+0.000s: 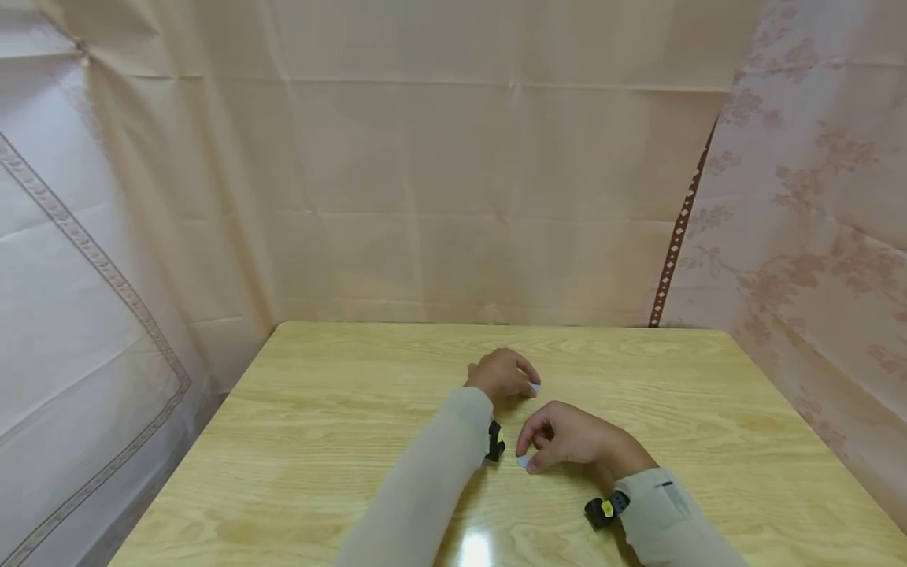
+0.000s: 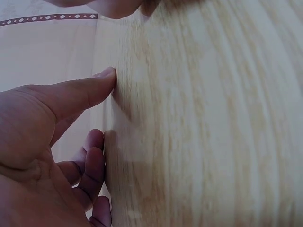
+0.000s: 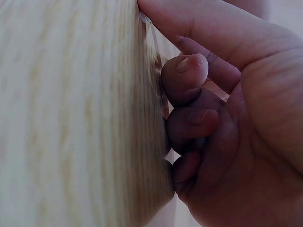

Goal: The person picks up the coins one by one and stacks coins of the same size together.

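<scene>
Low over the wooden table, my left hand reaches farther out and pinches a small whitish flat piece between thumb and index finger. Nearer to me, my right hand holds a second small whitish piece at its thumb and index fingertips, right at the tabletop. The right wrist view shows a thin pale sliver of it by the thumb tip, with the other fingers curled in. In the left wrist view the thumb comes down to the wood, and its piece is hidden there.
Beige cloth hangs behind the table's far edge. Pale patterned cloths hang on the left and right. Each wrist wears a black strapped camera, one on the left and one on the right.
</scene>
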A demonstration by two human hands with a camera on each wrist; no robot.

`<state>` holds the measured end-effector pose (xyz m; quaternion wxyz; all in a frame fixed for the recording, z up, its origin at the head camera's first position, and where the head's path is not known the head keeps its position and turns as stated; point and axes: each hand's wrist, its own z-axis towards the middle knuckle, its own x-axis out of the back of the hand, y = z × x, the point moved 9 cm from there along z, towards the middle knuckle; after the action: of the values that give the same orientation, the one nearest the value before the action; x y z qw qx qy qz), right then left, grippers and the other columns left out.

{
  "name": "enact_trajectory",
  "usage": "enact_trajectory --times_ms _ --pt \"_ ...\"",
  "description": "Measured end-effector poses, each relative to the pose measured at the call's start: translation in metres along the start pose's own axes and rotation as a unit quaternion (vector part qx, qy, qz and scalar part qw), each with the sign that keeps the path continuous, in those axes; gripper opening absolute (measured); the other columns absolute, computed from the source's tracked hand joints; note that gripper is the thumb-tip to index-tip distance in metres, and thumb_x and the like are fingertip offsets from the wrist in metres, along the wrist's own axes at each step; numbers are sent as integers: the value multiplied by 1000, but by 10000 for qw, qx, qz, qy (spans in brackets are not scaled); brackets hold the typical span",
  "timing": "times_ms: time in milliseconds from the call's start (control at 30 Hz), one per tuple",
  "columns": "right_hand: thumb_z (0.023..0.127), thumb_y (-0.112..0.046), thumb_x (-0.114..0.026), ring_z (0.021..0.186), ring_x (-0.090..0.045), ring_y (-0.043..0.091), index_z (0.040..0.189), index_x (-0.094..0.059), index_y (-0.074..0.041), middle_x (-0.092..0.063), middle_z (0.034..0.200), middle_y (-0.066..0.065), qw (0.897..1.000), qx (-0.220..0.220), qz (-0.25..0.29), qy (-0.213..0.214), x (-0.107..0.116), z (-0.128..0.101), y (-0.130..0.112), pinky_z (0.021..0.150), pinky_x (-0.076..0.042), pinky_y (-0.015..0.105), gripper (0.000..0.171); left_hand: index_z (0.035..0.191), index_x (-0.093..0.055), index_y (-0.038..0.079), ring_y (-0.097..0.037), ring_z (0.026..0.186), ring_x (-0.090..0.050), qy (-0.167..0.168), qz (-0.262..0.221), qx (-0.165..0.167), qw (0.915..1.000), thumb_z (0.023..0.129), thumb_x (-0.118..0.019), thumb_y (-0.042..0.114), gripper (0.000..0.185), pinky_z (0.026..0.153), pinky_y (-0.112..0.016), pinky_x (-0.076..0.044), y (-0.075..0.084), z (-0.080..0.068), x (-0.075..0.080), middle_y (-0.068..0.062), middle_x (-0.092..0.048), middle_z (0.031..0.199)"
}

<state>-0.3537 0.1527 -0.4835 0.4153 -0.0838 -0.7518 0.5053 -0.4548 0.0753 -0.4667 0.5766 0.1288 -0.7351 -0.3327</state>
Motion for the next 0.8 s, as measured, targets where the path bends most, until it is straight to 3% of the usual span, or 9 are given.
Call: enact_trajectory --times_ms 167,400,567,700,800 --pt "83 -13 -86 57 -43 5 99 -80 -13 -50 64 -1 10000 21 84 14 -1 -4 1 61 -42 22 17 87 -81 34 -23 131 -59 -58 45 -53 10000 83 -87 31 8 111 -65 -27 0 2 -5 15 -72 127" --pt "84 -14 -86 55 -42 4 100 -80 -14 -51 64 -1 9999 16 107 -23 -2 -2 1 55 -38 20 16 85 -79 31 -14 110 -65 -292 2 -187 9994 85 -87 27 9 114 -65 -27 -1 6 -9 20 -73 97" --pt "85 -14 -85 54 -41 4 100 -80 -14 -52 63 -3 10000 -13 74 -15 -1 -2 3 54 -38 20 16 83 -79 27 -13 100 -64 -447 -129 -259 9986 85 -87 23 9 118 -71 -21 3 4 -7 17 -72 90" --pt "85 -12 -85 53 -40 5 100 -80 -14 -52 63 -1 9999 -20 153 -23 -1 -1 3 54 -37 20 16 83 -79 25 -13 89 -62 -496 -166 -280 9982 85 -87 22 9 111 -59 -38 3 4 -7 15 -71 88" --pt "85 -11 -85 53 -40 5 100 -80 -13 -52 63 0 9998 1 197 -26 -1 -1 2 53 -37 20 16 84 -78 22 -14 83 -60 -566 -256 -304 9976 86 -86 22 8 90 -42 -51 2 3 -7 12 -71 88"
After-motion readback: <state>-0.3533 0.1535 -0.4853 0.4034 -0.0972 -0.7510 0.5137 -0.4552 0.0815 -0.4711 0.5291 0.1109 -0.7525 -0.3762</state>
